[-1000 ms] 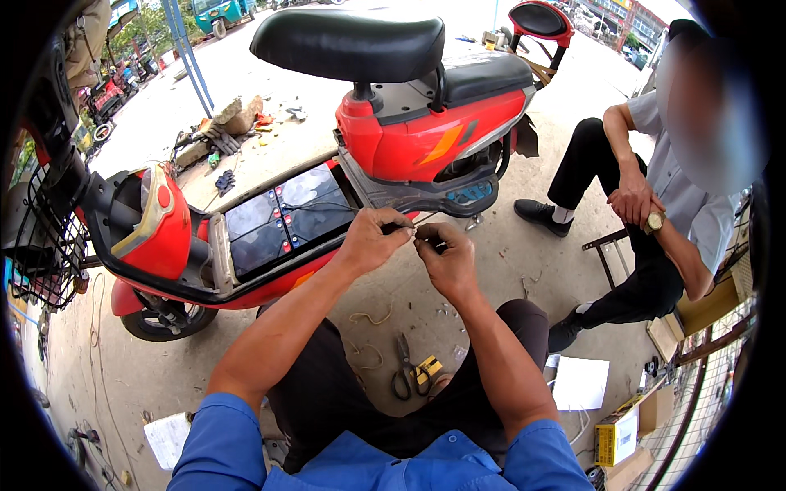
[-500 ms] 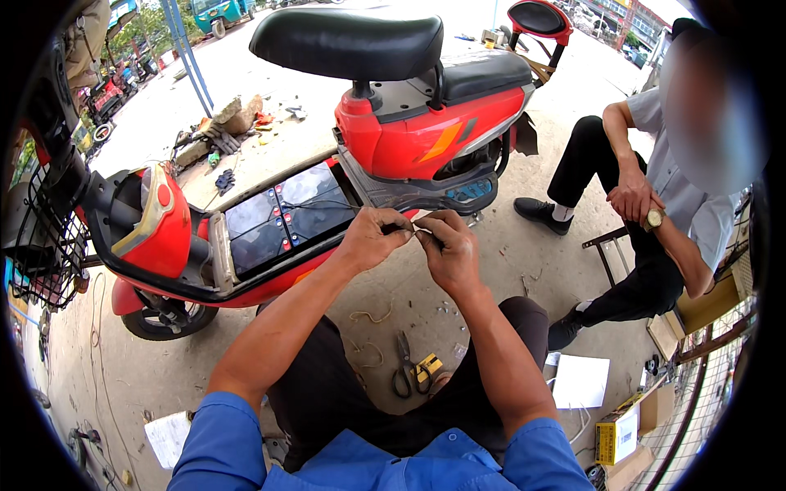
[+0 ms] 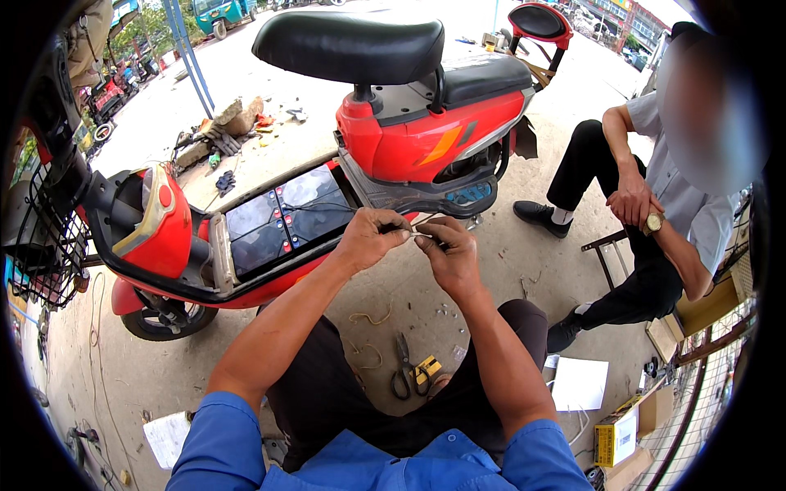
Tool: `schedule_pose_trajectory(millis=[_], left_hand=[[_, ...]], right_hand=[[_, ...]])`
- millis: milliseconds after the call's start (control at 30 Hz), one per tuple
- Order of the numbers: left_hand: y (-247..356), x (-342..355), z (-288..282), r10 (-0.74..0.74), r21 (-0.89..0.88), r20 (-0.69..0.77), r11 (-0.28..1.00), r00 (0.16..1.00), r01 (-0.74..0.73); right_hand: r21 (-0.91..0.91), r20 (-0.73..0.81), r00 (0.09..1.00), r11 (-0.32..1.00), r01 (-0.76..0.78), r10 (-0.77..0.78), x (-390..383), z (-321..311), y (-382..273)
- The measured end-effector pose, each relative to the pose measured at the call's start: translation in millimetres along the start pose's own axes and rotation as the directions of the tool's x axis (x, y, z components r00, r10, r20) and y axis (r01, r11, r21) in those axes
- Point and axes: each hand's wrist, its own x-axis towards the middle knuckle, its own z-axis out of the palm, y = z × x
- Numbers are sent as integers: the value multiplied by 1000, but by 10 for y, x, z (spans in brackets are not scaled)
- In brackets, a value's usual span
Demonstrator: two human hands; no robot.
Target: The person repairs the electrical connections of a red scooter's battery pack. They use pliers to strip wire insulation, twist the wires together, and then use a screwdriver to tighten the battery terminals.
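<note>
Side by side, my left hand (image 3: 373,237) and my right hand (image 3: 448,252) pinch a short, thin wire (image 3: 415,234) between thumbs and fingers. Its ends run into the fingers, so its length is hidden. Beyond my hands stands a red electric scooter (image 3: 434,135). In its open floor compartment lie dark batteries (image 3: 282,214) with red and blue terminals and black leads across them. On the ground between my knees are black-handled scissors (image 3: 402,368) and a small yellow packet (image 3: 426,368).
At the right sits a person (image 3: 634,188) with hands crossed over a knee. Near that person's feet lie a white sheet (image 3: 580,382) and an opened yellow box (image 3: 616,439). Thin cord (image 3: 372,315) and small metal bits lie on the concrete. Rocks and gloves (image 3: 223,141) are beyond the scooter.
My right hand has shifted slightly and its fingers have parted a little from the left hand's, so more of the pale wire shows between them. The seated person has stayed put.
</note>
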Motion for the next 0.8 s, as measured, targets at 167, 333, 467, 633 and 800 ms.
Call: schedule_pose_trajectory(millis=[167, 333, 467, 633, 800], left_hand=[[-44, 27, 8, 31, -23, -33, 999, 999, -32], [-10, 18, 1, 22, -17, -51, 1000, 998, -23], [-12, 18, 2, 21, -46, -56, 999, 998, -24], [-13, 14, -7, 38, 4, -59, 999, 998, -38], [30, 2, 10, 67, 115, -42, 991, 997, -62]], right_hand=[[121, 10, 988, 980, -155, 155, -39, 28, -34], [294, 56, 939, 894, -339, 338, -75, 78, -81], [362, 87, 900, 828, -429, 428, -106, 141, -46], [280, 52, 928, 886, -369, 369, -107, 161, -70], [134, 63, 949, 939, -316, 310, -63, 77, 47]])
